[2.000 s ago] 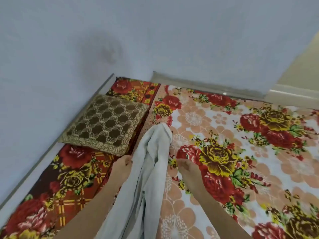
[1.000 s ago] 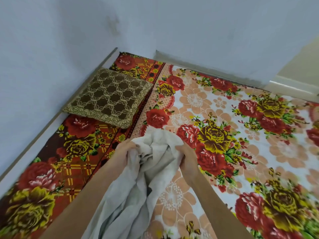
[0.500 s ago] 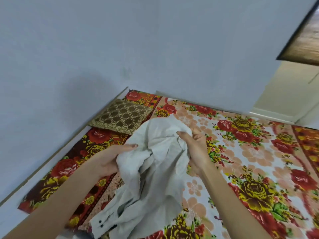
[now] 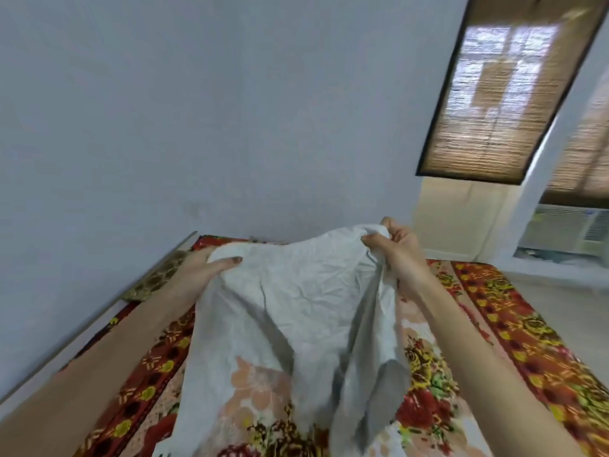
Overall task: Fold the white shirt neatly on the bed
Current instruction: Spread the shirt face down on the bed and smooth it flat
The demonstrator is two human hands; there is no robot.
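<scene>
A crumpled white shirt (image 4: 296, 311) hangs in the air above the bed (image 4: 514, 328), spread between my two hands. My left hand (image 4: 207, 267) grips its upper left edge, thumb on top of the cloth. My right hand (image 4: 400, 247) pinches the upper right edge, held a little higher. The shirt's lower part droops toward me, and the floral sheet shows faintly through the thin fabric. A sleeve or side panel (image 4: 379, 374) dangles in folds on the right.
The bed carries a red and peach floral sheet and fills the corner against a pale wall (image 4: 230, 127). A brown patterned cushion (image 4: 158, 275) lies at the far left by the wall. A window with a bamboo blind (image 4: 501, 94) and an air conditioner unit (image 4: 566, 232) are at the right.
My hands have lifted the shirt off the bed and moved apart, spreading the bunched cloth wide. The view has tilted upward, bringing the window into sight.
</scene>
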